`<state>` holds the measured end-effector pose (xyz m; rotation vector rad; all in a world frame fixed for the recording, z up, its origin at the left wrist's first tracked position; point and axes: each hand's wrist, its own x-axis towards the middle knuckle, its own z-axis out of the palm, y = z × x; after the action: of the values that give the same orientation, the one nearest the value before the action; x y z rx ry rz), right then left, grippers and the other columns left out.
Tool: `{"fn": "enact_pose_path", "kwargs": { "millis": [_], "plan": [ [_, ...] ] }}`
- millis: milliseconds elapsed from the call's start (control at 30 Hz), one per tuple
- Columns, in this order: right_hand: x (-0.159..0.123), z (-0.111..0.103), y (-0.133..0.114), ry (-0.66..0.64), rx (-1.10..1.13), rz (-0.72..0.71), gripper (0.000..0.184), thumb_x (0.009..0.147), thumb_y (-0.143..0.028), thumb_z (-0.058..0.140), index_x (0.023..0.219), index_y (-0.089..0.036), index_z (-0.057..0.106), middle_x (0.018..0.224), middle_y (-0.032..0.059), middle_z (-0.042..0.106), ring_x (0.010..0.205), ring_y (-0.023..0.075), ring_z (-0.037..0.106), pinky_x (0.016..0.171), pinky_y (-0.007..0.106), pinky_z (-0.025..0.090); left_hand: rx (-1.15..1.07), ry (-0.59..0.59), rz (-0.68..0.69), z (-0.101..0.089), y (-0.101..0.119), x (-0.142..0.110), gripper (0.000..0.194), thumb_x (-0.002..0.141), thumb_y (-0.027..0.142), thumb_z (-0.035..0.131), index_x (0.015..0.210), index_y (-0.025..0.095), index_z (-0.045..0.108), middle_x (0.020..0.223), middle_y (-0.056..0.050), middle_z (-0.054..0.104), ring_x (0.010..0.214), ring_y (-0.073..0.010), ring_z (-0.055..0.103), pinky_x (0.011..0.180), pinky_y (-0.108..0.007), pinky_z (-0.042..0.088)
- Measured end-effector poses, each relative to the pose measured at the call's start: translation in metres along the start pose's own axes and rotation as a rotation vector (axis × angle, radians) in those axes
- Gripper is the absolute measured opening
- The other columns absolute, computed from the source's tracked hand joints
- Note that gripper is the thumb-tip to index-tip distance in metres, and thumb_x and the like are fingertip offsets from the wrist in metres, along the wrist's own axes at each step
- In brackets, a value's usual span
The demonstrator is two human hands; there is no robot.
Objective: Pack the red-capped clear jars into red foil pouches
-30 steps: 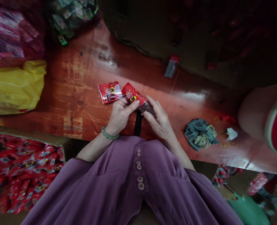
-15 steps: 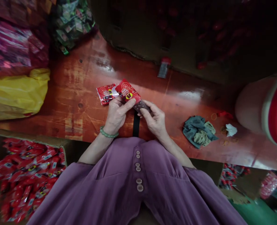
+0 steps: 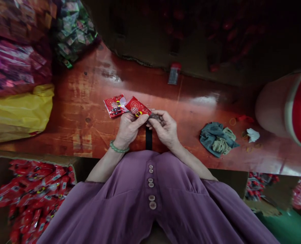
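Observation:
My left hand, with a green bead bracelet at the wrist, pinches a red printed packet between thumb and fingers. My right hand is closed on a dark, studded piece at the packet's right end; it looks like a blister strip, and most of it is hidden by my fingers. Whether that piece is partly inside the packet I cannot tell. Just beyond my left hand, more red packets lie on the reddish wooden table.
Filled plastic bags and a yellow bag crowd the left. A bunched cloth, a crumpled white scrap and a red-lidded tub sit right. A small red-topped packet lies farther back. Boxed red packages stand below left.
The packet in my hands has tilted and come lower. My right fingers have closed further over the dark studded piece, so less of it shows. The view has shifted slightly.

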<state>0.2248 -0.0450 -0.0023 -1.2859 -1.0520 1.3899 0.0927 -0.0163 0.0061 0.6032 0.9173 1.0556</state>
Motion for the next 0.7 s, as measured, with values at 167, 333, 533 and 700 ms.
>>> {"fn": "enact_pose_path", "kwargs": {
  "millis": [167, 333, 533, 700],
  "plan": [
    [0.0, 0.002, 0.0, -0.084, -0.067, -0.069, 0.041, 0.086, -0.049, 0.067, 0.116, -0.024, 0.055, 0.105, 0.0034, 0.072, 0.085, 0.0135, 0.072, 0.08, 0.031, 0.062, -0.077, 0.094, -0.054, 0.0, 0.001, -0.004, 0.034, 0.063, 0.046, 0.088, 0.068, 0.018, 0.069, 0.065, 0.002, 0.066, 0.057, -0.0088, 0.057, 0.06, -0.024, 0.05],
    [0.001, -0.008, 0.002, -0.176, -0.344, -0.262, 0.038, 0.088, -0.042, 0.069, 0.119, -0.023, 0.058, 0.103, 0.005, 0.073, 0.086, 0.0153, 0.072, 0.082, 0.032, 0.061, -0.117, 0.122, -0.122, -0.002, 0.004, -0.015, 0.031, 0.059, 0.039, 0.09, 0.072, 0.017, 0.074, 0.072, -0.001, 0.073, 0.068, -0.0133, 0.066, 0.076, -0.029, 0.055],
    [-0.002, -0.019, 0.001, -0.194, -0.407, -0.418, 0.039, 0.086, -0.049, 0.07, 0.114, -0.024, 0.057, 0.088, 0.0006, 0.073, 0.068, 0.0123, 0.071, 0.062, 0.023, 0.057, -0.101, 0.057, -0.18, 0.006, 0.006, -0.037, 0.029, 0.063, 0.038, 0.088, 0.079, 0.017, 0.078, 0.078, -0.005, 0.076, 0.074, -0.0165, 0.07, 0.084, -0.033, 0.056],
    [0.009, -0.018, 0.004, -0.283, -0.594, -0.535, 0.039, 0.085, -0.062, 0.064, 0.088, -0.023, 0.065, 0.061, -0.0024, 0.066, 0.049, 0.0113, 0.06, 0.053, 0.023, 0.049, -0.069, 0.052, -0.222, -0.002, 0.012, -0.05, 0.026, 0.064, 0.037, 0.087, 0.075, 0.016, 0.077, 0.076, -0.004, 0.075, 0.074, -0.0151, 0.069, 0.084, -0.031, 0.056]
  ]
}}
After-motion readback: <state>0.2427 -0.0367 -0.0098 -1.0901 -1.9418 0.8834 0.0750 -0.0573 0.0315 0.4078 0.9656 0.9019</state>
